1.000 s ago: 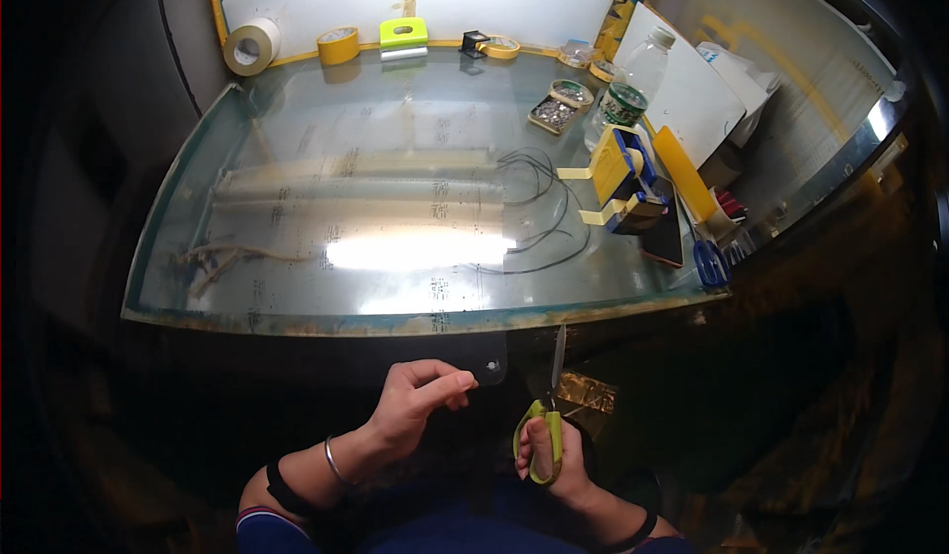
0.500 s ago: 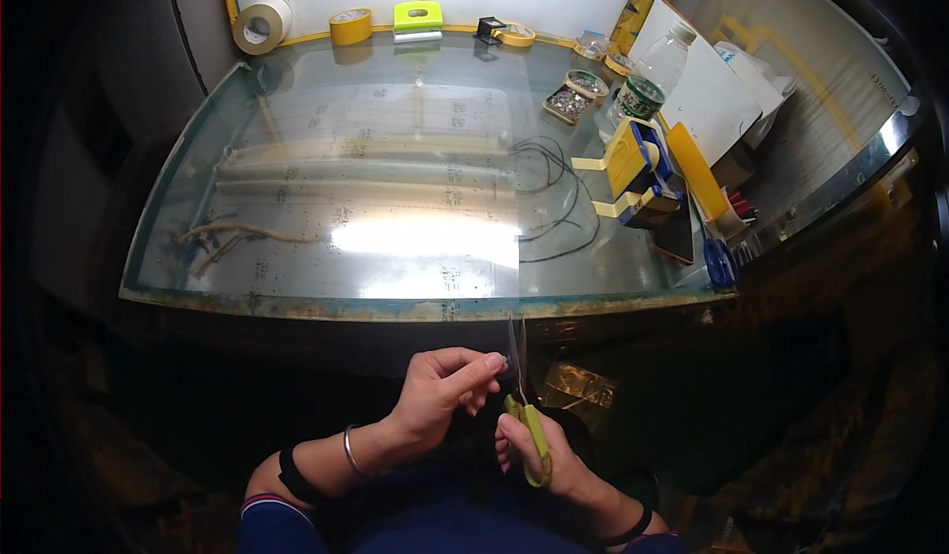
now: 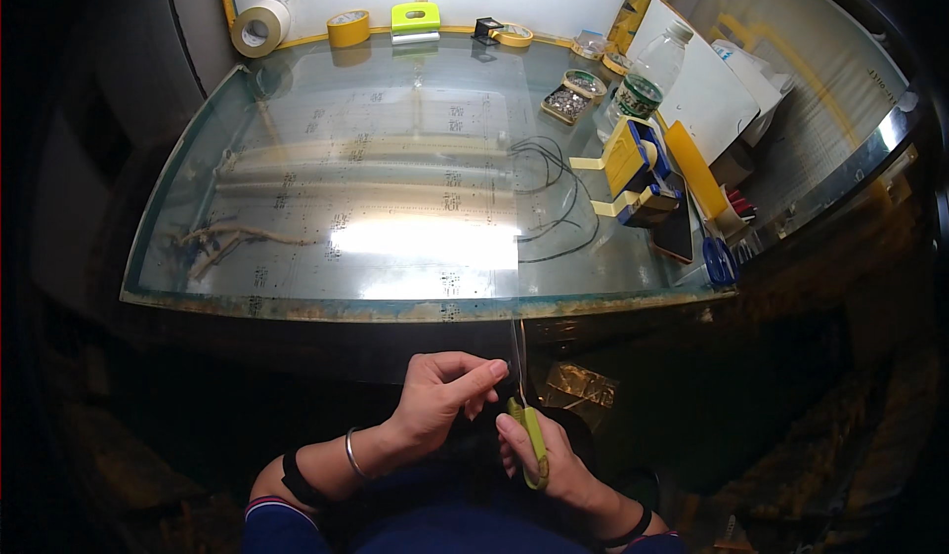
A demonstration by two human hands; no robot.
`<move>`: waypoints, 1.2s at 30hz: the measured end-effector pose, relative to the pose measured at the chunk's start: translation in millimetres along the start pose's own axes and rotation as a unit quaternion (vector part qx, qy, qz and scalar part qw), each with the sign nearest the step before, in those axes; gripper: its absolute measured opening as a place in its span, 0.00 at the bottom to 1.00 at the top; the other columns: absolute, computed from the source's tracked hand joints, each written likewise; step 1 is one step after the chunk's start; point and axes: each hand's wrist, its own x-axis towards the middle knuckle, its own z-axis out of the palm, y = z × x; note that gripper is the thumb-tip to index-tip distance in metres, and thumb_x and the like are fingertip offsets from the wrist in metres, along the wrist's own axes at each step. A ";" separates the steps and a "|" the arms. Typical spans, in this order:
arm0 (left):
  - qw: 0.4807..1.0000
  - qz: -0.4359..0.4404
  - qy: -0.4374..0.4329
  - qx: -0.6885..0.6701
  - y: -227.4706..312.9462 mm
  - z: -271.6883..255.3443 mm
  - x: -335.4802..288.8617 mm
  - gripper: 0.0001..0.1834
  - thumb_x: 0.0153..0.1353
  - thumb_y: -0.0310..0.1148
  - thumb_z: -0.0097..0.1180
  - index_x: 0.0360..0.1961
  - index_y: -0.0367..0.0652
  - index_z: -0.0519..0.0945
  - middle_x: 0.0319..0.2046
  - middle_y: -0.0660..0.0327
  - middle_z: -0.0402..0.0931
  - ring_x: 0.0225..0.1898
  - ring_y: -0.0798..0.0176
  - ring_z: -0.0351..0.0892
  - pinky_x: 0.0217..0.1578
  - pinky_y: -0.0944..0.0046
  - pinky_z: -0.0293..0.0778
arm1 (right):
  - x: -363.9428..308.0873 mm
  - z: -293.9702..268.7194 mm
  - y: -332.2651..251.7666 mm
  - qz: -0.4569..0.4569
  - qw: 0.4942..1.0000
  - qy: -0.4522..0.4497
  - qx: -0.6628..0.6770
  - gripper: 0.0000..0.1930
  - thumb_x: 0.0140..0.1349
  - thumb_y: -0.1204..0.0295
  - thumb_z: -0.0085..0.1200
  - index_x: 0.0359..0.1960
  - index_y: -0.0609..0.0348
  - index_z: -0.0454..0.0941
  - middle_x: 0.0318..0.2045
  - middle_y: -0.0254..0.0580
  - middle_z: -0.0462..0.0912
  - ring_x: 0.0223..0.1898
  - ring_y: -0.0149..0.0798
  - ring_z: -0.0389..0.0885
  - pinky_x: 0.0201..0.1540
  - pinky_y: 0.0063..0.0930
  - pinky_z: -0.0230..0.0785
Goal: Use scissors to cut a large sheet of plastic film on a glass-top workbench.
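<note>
A clear film sheet with small dark printed marks lies across the glass-topped table and seems to run over its front edge. Just off that edge, my left hand is closed, thumb and forefinger pinched on what looks like the sheet's hanging part, though the film is hard to make out there. My right hand is wrapped round the green handles of a pair of scissors. Their narrow blades point away from me, slightly apart, close beside my left fingertips and in line with the sheet's right edge.
Dark cords curl right of the sheet. Blue-and-yellow tape dispensers, a plastic bottle, a tray of small metallic pieces and blue-handled scissors stand at right. Tape rolls and a lime-green hole punch line the back.
The scissor blades look slightly closer together. My left hand has shifted a little to the right, and a small bluish spot at its fingertips no longer shows.
</note>
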 end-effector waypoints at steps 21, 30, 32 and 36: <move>0.999 -0.017 -0.026 -0.013 -4.1 0.9 -0.8 0.11 0.55 0.34 0.59 0.28 0.35 0.80 0.17 0.63 0.74 0.16 0.76 0.68 0.17 0.77 0.63 | -1.1 0.3 10.0 -0.058 0.994 0.064 -0.065 0.18 0.62 0.58 0.49 0.23 0.61 0.66 0.14 0.35 0.71 0.15 0.25 0.71 0.18 0.20 0.63; 0.999 -0.031 -0.041 -0.003 -8.7 2.4 -5.4 0.12 0.56 0.35 0.59 0.27 0.33 0.80 0.18 0.62 0.75 0.16 0.76 0.68 0.16 0.77 0.62 | 0.8 -3.9 17.0 -0.071 0.991 0.077 -0.078 0.18 0.61 0.59 0.50 0.24 0.62 0.66 0.14 0.38 0.72 0.16 0.28 0.74 0.18 0.22 0.65; 0.998 -0.031 -0.050 -0.002 -8.7 3.3 -7.9 0.12 0.56 0.35 0.58 0.27 0.34 0.80 0.18 0.62 0.74 0.16 0.75 0.68 0.16 0.76 0.62 | 0.2 -4.4 15.3 -0.078 0.990 0.082 -0.089 0.17 0.61 0.59 0.49 0.25 0.62 0.66 0.14 0.38 0.72 0.16 0.28 0.73 0.18 0.22 0.65; 0.997 -0.034 -0.070 -0.001 -11.1 4.8 -10.3 0.11 0.57 0.34 0.57 0.28 0.34 0.80 0.18 0.62 0.74 0.16 0.75 0.68 0.16 0.76 0.63 | 0.3 -5.7 15.0 -0.109 0.986 0.087 -0.093 0.17 0.62 0.60 0.49 0.25 0.63 0.66 0.14 0.39 0.72 0.15 0.28 0.72 0.18 0.23 0.63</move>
